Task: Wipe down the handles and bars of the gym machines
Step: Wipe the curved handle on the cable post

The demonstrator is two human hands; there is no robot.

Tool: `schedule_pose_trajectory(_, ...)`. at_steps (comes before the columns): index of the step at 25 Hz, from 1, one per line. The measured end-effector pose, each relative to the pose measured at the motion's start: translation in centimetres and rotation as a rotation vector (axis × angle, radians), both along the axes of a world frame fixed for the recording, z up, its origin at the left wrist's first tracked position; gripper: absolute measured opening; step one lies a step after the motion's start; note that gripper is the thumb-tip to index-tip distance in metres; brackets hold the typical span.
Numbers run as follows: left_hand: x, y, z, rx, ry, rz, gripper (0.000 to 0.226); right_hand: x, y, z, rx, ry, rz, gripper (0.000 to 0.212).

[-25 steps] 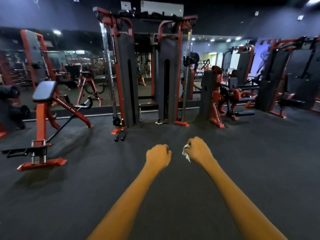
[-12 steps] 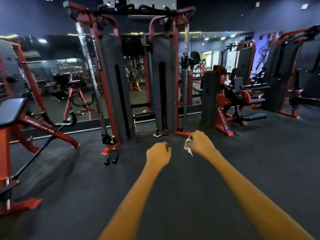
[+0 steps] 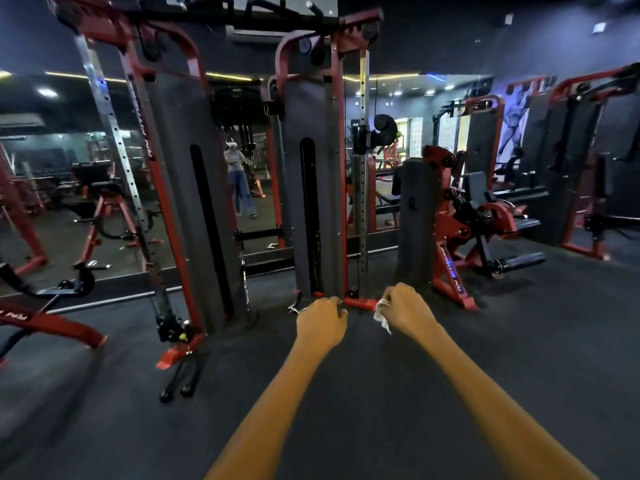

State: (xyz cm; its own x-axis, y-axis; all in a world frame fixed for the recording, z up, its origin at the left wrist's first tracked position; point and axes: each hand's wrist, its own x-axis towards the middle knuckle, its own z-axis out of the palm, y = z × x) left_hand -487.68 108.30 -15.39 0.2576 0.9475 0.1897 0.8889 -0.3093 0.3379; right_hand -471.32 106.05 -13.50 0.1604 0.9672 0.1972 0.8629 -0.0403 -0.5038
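A dark rubber floor point(image 3: 519, 358) fills the lower half of the view. A mirror wall point(image 3: 69, 209) runs along the far side, showing a reflected gym hall with more red frames and a standing person point(image 3: 240, 178). Above the mirror, the wall point(image 3: 450, 36) is dark. Thin yellow light strips point(image 3: 228, 76) and small ceiling spots point(image 3: 47, 92) show in the reflection, with a blue glow point(image 3: 436, 77) to the right. A poster point(image 3: 516, 123) of a muscular figure hangs on the right. A small pale panel point(image 3: 599, 27) sits high on the dark wall at upper right. The room is dim overall.
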Motion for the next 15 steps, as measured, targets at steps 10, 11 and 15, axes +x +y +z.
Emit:
schedule_pose_trajectory(10, 9.6, 34.3, 1.4, 0.026, -0.006, 0.039, 0.031, 9.4, 34.5, 1.4, -0.035, -0.018, 0.034, 0.016)
schedule_pose_trajectory(11, 10.1, 37.0, 1.1, 0.018, -0.009, 0.049, 0.031, 9.9, 37.5, 1.3, -0.038, -0.007, 0.037, 0.015)
schedule_pose_trajectory(15, 12.4, 51.3, -0.5, 0.003, -0.030, 0.038, 0.029, 12.6, 52.5, 0.9, -0.018, 0.007, 0.046, 0.015)
